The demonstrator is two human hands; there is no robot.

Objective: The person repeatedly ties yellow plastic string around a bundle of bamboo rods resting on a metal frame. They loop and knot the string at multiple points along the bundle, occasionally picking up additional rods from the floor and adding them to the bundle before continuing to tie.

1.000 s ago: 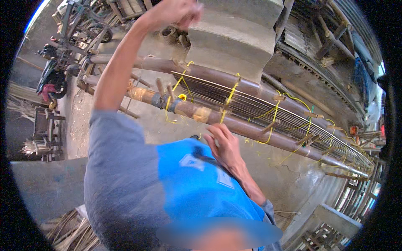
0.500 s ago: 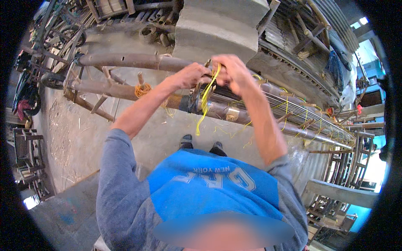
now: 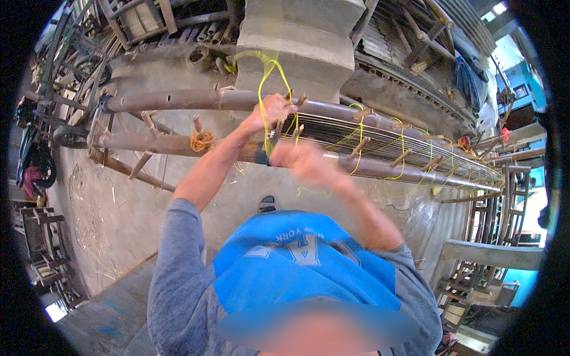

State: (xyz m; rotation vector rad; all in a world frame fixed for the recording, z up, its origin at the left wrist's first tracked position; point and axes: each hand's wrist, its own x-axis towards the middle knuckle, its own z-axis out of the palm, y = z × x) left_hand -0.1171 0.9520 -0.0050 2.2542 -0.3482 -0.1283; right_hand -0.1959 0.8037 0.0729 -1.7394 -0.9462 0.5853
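Observation:
My left hand (image 3: 275, 113) is closed, in a pinch, at the near end of the stretched threads (image 3: 338, 132), beside a wooden peg. What lies between its fingers is too small to make out. A loose yellow cord (image 3: 262, 89) loops up past that hand and hangs down to the near pole. My right hand (image 3: 306, 164) is lower and to the right, over the near bamboo pole (image 3: 166, 143). Motion smears its fingers. The threads run off to the right between the two long poles, crossed by thinner yellow cords and short wooden pegs (image 3: 358, 148).
The far bamboo pole (image 3: 190, 100) runs alongside the near one. An orange cord bundle (image 3: 203, 141) is tied around a peg at left. Concrete steps (image 3: 297, 56) rise beyond the frame. Bikes stand at far left, with stacked wood and corrugated sheets at the back.
My right hand has dropped from beside the left hand to over the near pole. The yellow cord, which hung down, now flies up in a loop. My left hand has moved slightly left and down.

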